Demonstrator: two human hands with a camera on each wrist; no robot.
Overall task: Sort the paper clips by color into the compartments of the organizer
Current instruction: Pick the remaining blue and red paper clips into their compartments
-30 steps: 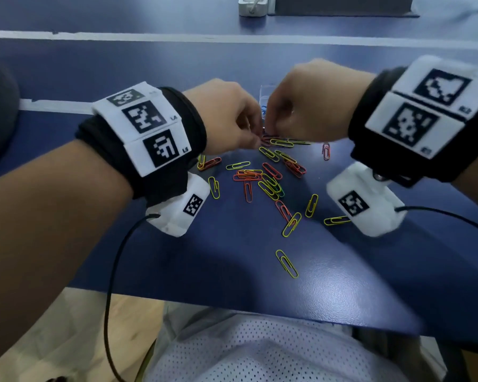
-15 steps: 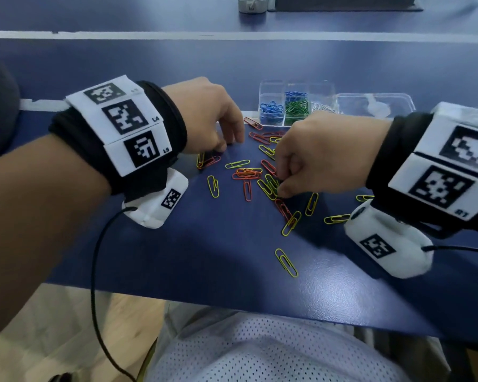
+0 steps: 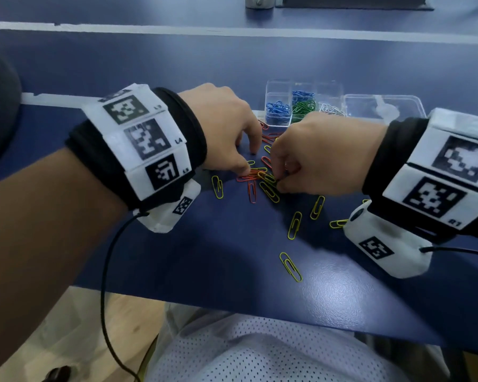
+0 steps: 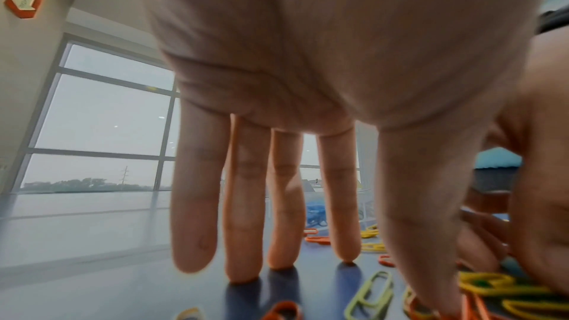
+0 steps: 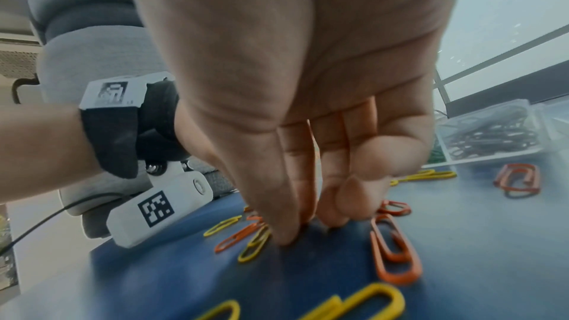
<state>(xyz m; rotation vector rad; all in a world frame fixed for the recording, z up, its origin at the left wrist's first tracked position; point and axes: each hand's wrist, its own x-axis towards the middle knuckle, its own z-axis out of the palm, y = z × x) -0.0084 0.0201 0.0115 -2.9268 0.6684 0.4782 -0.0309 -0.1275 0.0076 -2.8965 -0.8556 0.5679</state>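
Note:
Yellow and orange paper clips (image 3: 251, 191) lie scattered on the blue table (image 3: 177, 257). The clear organizer (image 3: 268, 89) at the back holds blue clips (image 3: 278, 108), green clips (image 3: 302, 106) and silver clips (image 3: 331, 110) in separate compartments. My left hand (image 3: 247, 164) has straight fingers (image 4: 277, 240) with their tips on the table, and its thumb presses on orange clips in the pile. My right hand (image 3: 278, 183) is curled, thumb and fingertips (image 5: 286, 235) pinching down at the end of a green clip (image 3: 269, 178) that lies among yellow ones.
The organizer's clear lid (image 3: 384, 106) lies open to its right. Single yellow clips (image 3: 290, 266) sit nearer the table's front edge (image 3: 260, 307). An orange clip (image 5: 395, 252) lies just right of my right fingers. A white strip (image 3: 232, 31) crosses the table's far side.
Both hands left the organizer and came down to the pile. The right hand drew back toward me onto the green clip. The left hand slid right, its thumb onto the orange clips.

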